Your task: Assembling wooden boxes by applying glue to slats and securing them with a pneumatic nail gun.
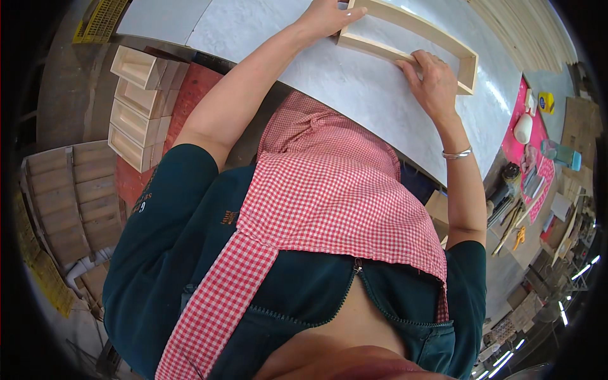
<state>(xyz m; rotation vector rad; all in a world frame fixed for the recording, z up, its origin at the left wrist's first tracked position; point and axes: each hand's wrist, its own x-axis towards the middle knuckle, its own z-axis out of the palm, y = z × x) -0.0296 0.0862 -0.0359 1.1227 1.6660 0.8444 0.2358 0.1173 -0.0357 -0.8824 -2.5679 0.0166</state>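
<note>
A long, narrow rectangular frame of pale wood (373, 45) lies on the whitish tabletop (323, 76), and the tabletop shows through its middle. My left hand (323, 20) is closed round the frame's left end, with the thumb laid over the top edge. Further right, my right hand (434, 82) grips the near long side close to the right end, its fingers hooked over the rim and its thumb on the outer side. Part of the frame's left end is cut off by the picture's upper edge and covered by my left hand.
Several small open wooden boxes (136, 117) are stacked on a red surface (192, 95) to the left. Long wooden strips (529, 28) lie at the far right. Beyond the table's right edge are a white bottle (523, 128), a yellow container (546, 102) and assorted tools.
</note>
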